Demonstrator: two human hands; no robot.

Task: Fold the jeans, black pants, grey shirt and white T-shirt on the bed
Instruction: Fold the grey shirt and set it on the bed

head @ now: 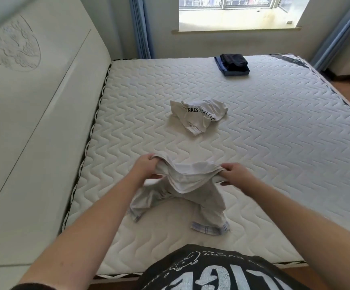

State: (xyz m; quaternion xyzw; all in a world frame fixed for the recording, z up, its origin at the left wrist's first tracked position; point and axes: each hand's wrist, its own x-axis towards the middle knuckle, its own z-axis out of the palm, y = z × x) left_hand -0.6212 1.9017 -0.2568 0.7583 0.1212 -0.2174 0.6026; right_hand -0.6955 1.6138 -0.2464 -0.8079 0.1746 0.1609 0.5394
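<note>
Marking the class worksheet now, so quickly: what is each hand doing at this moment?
Left hand: grip closed on the grey shirt, at its left edge.
Right hand: grip closed on the same shirt, at its right edge.

Single head-worn wide-angle view, looking forward and steeply down from near long edge of bed. Wearer's own forearms and chest fill bottom of frame, close to lens. Headboard runs along left; window on far wall at top. Edges bowed by lens.
</note>
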